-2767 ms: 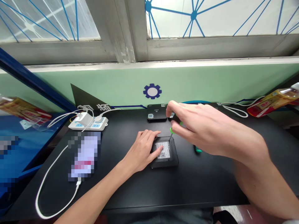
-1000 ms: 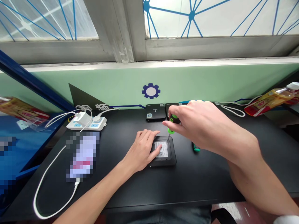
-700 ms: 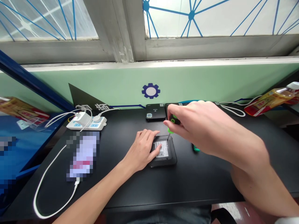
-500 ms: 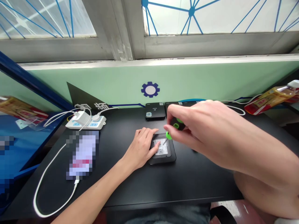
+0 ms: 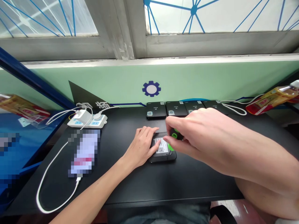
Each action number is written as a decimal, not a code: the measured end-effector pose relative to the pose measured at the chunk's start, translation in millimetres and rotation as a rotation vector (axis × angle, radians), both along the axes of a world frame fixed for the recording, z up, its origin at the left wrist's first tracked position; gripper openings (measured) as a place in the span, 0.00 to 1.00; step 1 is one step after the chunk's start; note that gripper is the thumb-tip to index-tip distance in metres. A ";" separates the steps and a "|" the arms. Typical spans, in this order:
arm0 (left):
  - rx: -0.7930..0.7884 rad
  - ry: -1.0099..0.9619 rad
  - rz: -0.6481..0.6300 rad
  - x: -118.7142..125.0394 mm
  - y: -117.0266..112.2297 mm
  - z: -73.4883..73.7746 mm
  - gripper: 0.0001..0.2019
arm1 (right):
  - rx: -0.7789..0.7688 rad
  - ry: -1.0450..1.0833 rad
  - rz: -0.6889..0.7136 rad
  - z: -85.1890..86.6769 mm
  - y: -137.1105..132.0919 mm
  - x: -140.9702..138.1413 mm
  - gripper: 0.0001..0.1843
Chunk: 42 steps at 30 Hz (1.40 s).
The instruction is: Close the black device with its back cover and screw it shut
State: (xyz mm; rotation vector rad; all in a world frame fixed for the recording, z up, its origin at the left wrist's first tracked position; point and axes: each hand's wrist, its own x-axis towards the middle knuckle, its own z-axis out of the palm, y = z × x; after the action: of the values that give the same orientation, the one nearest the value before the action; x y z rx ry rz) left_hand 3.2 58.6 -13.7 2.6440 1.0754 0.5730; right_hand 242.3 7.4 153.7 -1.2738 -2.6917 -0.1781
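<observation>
A flat black rectangular device [image 5: 164, 158] with a white printed label [image 5: 163, 146] lies on the table. My left hand [image 5: 142, 143] grips its left side, fingers along the far left edge and thumb across the label. In my right hand [image 5: 191, 130] is a screwdriver [image 5: 174, 136] with a black and green handle, wrapped by the fingers. The green collar of the screwdriver sits low over the right part of the device. Its tip is hidden, so I cannot tell whether it touches a screw.
Several similar black devices [image 5: 156, 110] stand in a row against the green wall panel. At the left are a white power strip [image 5: 87, 121], a blurred phone [image 5: 85, 152] and its white cable [image 5: 40, 186]. Drink bottles [image 5: 268, 99] lean at both sides.
My right hand has moved down a little with the screwdriver, and its green collar is now lower over the device. My left hand keeps its hold. The view has shifted slightly.
</observation>
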 end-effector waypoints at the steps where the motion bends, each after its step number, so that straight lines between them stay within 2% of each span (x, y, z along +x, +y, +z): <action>1: 0.002 -0.001 0.000 0.1 0.0 0.0 0.15 | -0.011 -0.008 -0.002 0.3 -0.1 -0.2 0.19; 7: 0.003 -0.006 -0.002 -0.4 0.3 -0.8 0.15 | -0.047 -0.092 -0.072 5.6 -3.4 -4.1 0.17; 14: 0.008 -0.013 -0.004 -0.3 0.1 0.0 0.16 | 0.013 -0.054 -0.023 -1.6 6.6 3.0 0.17; 23: 0.005 0.004 -0.008 -0.2 0.6 0.5 0.15 | -0.032 -0.098 -0.039 8.8 -10.2 -8.4 0.21; 28: 0.013 -0.007 0.005 -0.3 0.8 -2.4 0.18 | -0.139 -0.089 0.015 16.6 -11.3 -7.9 0.10; 32: 0.006 -0.008 -0.008 -0.6 2.1 -3.6 0.19 | -0.108 0.007 0.043 18.6 -15.0 -6.3 0.16; 34: 0.001 0.000 -0.007 -0.7 2.4 -3.2 0.20 | -0.109 -0.062 0.063 20.2 -16.1 -7.1 0.18; 37: 0.004 0.002 -0.003 -0.6 2.4 -3.0 0.20 | -0.122 -0.164 0.115 18.8 -16.2 -7.6 0.15; 42: 0.016 -0.003 -0.014 -0.4 2.7 -5.6 0.21 | -0.115 -0.009 0.049 9.7 -16.1 -7.4 0.10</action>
State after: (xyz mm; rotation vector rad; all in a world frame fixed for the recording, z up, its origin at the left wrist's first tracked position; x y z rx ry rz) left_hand 2.8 61.3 -19.2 2.6612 1.0544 0.5852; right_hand 234.9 -8.7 163.3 -1.2387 -2.7738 -0.0233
